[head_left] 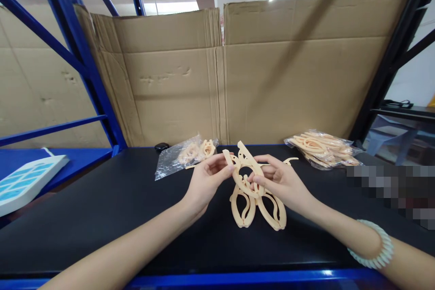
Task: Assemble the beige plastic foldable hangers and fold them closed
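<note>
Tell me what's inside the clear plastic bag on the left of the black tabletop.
The clear plastic bag holds peach plastic hanger pieces, bunched at its right end. The crinkled film blurs them, so their count and anything beneath them stay hidden.

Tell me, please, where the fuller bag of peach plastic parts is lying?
In the head view the fuller bag lies on the black table, far right by the cardboard wall, beyond the right hand.

Obscured, as I see it: pixelated patch (390,192) over tabletop's (102,208) right end; white tray (23,181) cut by left edge.
</note>
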`<state>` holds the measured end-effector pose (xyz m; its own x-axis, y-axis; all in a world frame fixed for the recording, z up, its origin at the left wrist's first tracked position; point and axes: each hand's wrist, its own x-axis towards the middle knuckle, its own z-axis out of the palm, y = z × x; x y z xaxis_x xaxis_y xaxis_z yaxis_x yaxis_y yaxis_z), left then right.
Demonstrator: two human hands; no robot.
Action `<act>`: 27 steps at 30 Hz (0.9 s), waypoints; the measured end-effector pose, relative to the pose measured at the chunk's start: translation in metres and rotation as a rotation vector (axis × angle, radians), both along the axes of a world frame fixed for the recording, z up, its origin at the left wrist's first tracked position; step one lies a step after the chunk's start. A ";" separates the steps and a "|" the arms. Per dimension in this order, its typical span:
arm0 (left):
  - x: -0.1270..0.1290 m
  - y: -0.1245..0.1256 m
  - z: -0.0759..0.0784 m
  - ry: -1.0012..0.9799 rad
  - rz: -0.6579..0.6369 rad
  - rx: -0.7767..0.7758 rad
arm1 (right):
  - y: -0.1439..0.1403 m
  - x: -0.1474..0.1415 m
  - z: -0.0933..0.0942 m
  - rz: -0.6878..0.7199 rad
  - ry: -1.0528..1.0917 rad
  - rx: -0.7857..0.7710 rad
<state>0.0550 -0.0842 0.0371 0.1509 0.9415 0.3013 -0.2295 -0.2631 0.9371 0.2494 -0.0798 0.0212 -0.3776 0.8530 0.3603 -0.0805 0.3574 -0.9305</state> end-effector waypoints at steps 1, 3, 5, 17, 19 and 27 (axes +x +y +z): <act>0.000 0.000 0.000 0.011 0.024 0.013 | -0.001 -0.001 0.000 -0.024 0.003 0.001; 0.001 -0.001 -0.001 0.020 0.051 0.022 | -0.002 -0.001 0.001 -0.053 0.009 -0.014; 0.003 -0.001 -0.001 0.030 0.052 0.009 | -0.002 -0.001 0.002 -0.050 0.013 -0.027; 0.006 0.000 -0.003 0.104 0.051 0.095 | -0.003 0.005 0.006 0.026 -0.033 0.022; 0.008 0.000 -0.003 0.124 0.046 0.110 | -0.001 0.008 0.011 0.002 -0.094 0.026; -0.003 0.007 -0.008 0.277 0.017 0.145 | 0.010 0.053 0.025 -0.208 -0.150 -0.030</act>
